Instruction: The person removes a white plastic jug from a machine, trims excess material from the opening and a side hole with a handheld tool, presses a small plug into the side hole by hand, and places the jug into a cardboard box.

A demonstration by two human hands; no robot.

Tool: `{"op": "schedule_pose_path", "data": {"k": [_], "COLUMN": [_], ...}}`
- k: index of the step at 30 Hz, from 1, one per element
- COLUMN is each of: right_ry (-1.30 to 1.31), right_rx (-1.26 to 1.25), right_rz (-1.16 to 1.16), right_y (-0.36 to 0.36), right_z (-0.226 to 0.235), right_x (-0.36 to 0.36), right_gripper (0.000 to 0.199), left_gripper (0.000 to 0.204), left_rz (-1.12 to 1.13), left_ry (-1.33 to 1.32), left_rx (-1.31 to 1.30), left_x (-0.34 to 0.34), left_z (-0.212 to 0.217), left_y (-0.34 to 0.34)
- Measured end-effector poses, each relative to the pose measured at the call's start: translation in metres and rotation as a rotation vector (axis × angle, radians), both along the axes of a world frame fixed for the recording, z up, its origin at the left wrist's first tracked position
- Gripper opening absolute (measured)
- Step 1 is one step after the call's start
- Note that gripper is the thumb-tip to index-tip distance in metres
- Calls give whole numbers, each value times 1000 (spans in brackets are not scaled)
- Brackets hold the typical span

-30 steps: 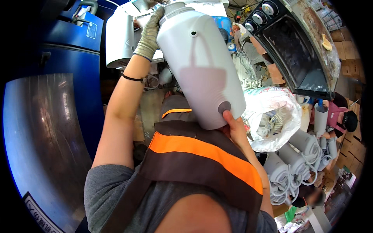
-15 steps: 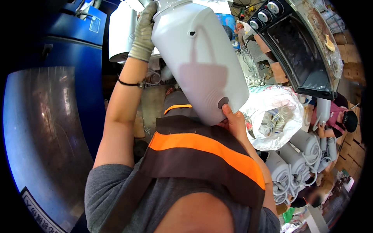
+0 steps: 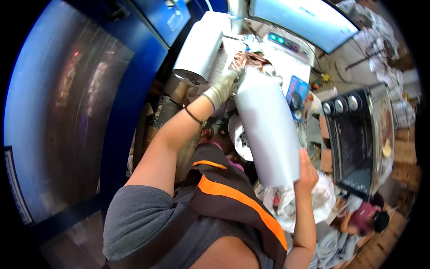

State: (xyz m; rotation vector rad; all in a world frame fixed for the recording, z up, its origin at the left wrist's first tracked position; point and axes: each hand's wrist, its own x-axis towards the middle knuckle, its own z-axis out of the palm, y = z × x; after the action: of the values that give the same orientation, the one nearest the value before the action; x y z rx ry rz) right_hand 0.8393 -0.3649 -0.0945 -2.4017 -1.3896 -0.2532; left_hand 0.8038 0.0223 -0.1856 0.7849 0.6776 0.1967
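Observation:
A large pale grey plastic canister (image 3: 268, 134) is tilted between my hands, its neck end away from me and its plain side facing up. At its far end, my left hand (image 3: 225, 86), in a knitted glove, is closed at the neck. Some of those fingers are hidden. My bare right hand (image 3: 307, 172) presses against the lower right edge near the base, with its underside fingers out of sight. Just beyond the neck, a brown striped cloth or bag (image 3: 251, 60) lies on the white bench. A second whitish canister (image 3: 199, 49) rests left of my gloved hand.
A control box (image 3: 286, 47) with lit green buttons sits on the bench below a bright screen (image 3: 304, 20). To the right are a blue pad (image 3: 295, 85) and a toaster oven (image 3: 358, 139). A white sack (image 3: 324, 201) stands below; another person (image 3: 365, 219) is beyond. Blue cabinet (image 3: 130, 89) left.
The canister has turned over, so its holed face no longer shows, and has moved lower and to the right over the bench. My view has shifted, revealing the screen and control box.

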Motion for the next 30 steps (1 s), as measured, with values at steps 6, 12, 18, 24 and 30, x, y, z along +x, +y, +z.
{"op": "schedule_pose_path", "data": {"k": [6,12,18,24,30], "right_ry": [446,686,490,342,281], "right_rx": [273,363,371,417,336], "right_rz": [-318,-454,-505,-357,-291], "right_y": [36,132,300,444,464], "right_z": [-22,-57,-76,-164,-245], "right_x": [-29,-15,5,-23,-69], "right_gripper": [33,31,34,54,56], "left_gripper": [27,23,30,24,16], "left_rz": [682,740,455,557,659], "left_ry": [447,-90,-258,160,417], "left_rx": [-38,-131,9,-93,-374], "left_x": [-72,-62,-239,-353,-388], "left_z": [-35,2,103,92,44], "left_y": [92,174,83,44,41]}}
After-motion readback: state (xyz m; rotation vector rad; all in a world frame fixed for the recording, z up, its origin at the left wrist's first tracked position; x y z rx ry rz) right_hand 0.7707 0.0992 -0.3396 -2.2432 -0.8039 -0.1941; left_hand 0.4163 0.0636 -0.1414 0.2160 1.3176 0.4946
